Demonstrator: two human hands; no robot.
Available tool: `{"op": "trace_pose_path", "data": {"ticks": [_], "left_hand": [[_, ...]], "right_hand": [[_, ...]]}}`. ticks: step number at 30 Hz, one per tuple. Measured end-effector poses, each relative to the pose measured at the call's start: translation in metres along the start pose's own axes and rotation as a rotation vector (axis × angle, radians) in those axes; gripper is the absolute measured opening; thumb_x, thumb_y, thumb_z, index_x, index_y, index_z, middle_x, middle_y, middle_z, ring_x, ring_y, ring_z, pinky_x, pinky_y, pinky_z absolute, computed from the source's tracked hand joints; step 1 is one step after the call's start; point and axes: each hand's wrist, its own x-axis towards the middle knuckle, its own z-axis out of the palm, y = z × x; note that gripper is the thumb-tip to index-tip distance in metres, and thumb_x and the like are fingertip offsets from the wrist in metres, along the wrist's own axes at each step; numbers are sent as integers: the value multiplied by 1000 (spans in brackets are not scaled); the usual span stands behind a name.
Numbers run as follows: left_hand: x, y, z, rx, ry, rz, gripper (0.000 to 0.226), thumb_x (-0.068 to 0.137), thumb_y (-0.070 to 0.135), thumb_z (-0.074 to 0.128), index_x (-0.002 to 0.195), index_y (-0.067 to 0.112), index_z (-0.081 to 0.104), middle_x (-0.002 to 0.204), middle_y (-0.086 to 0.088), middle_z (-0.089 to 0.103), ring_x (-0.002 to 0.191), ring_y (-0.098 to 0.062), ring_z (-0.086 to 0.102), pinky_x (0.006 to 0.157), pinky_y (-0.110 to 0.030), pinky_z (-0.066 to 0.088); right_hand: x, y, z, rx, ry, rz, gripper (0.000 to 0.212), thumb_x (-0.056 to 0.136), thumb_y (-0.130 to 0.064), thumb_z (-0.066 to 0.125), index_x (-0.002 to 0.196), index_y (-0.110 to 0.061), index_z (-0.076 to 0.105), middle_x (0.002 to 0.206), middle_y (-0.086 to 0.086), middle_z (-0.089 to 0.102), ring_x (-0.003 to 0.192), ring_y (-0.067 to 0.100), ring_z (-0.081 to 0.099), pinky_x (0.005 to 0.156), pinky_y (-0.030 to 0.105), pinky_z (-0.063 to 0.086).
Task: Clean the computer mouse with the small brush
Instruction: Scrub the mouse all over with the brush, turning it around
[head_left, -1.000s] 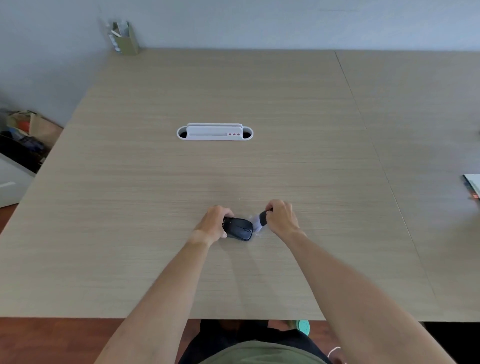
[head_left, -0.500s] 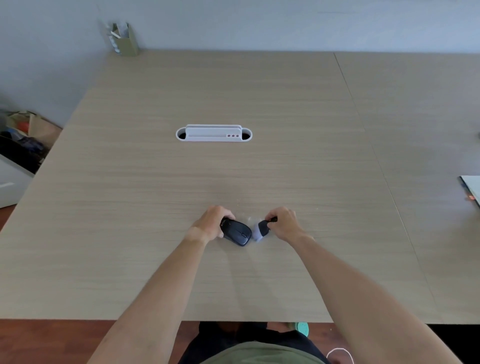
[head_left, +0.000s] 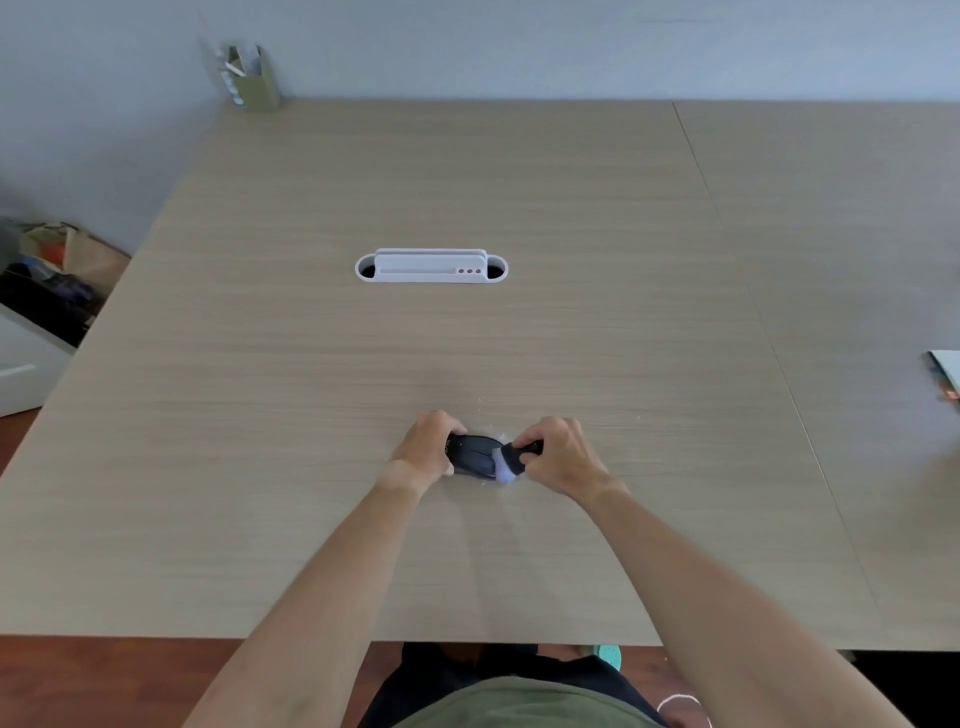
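A black computer mouse (head_left: 471, 456) lies on the wooden table (head_left: 467, 338) near its front edge. My left hand (head_left: 427, 448) grips the mouse's left end and holds it in place. My right hand (head_left: 562, 453) is closed around the black handle of a small brush (head_left: 511, 460). The brush's pale lilac bristles press against the right end of the mouse. Small white specks lie on the table around the mouse.
A white cable-port cover (head_left: 431, 267) is set into the table's middle. A tan pen holder (head_left: 253, 78) stands at the far left corner by the wall. A booklet edge (head_left: 948, 371) shows at the right. Clutter (head_left: 47, 280) sits on the floor to the left.
The brush has moved left, from beside the mouse onto its right end. The mouse has turned slightly under my left hand.
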Motion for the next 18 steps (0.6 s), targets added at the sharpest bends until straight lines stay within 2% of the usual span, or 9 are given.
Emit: {"op": "trace_pose_path", "data": {"ticks": [2,5,7,10,12,13,15,18], "left_hand": [[0,0,2,8,7,-9,47,61,-12,76,102,13,74,93,-1,65,89,-24,63,70,-32,49],[1,1,3,22,13,-25,37,59,-10,76,88,12,72,83,-3,63,85,-29,65,63,-29,44],[2,1,3,16,12,-32,33,59,-10,76,82,13,71,82,-6,64,83,-31,67,60,-29,42],[4,0,3,24,6,-15,41,60,-8,79,95,12,73,94,-6,67,91,-29,66,67,-30,46],[6,-4,3,41,-4,-10,51,61,-7,81,107,13,72,107,-6,67,100,-27,64,78,-33,50],[7,-6,2,53,-10,-6,55,62,-7,81,112,14,70,112,-7,66,105,-28,63,83,-35,51],[9,-7,0,89,-32,13,62,66,-10,78,120,16,67,121,-7,63,112,-28,61,90,-39,51],[11,-6,-6,145,-58,64,67,70,-17,68,123,24,67,119,-5,65,110,-28,62,86,-39,53]], "right_hand": [[2,-4,-6,2,43,6,28,69,-6,60,87,-16,79,89,0,76,84,15,67,74,30,58],[7,-16,-6,89,43,-19,24,70,-5,65,87,-15,79,83,0,76,77,11,66,69,16,53],[9,-24,-1,116,-12,-31,22,71,-5,68,88,-14,79,83,0,76,74,9,64,66,13,48],[12,-18,1,81,-39,8,25,71,-2,64,88,-12,79,85,4,76,79,14,66,72,22,54],[15,-7,-5,50,51,96,28,68,-1,58,84,-12,79,84,6,75,80,19,67,71,31,58],[16,-3,-7,51,108,140,28,67,-1,56,81,-12,78,83,6,74,79,21,66,69,32,57],[17,-3,-9,131,189,195,22,70,-3,59,79,-11,77,78,4,72,74,18,63,62,24,51],[19,-15,-8,332,133,226,10,77,-10,67,79,-12,77,66,0,67,58,13,57,58,21,46]]}}
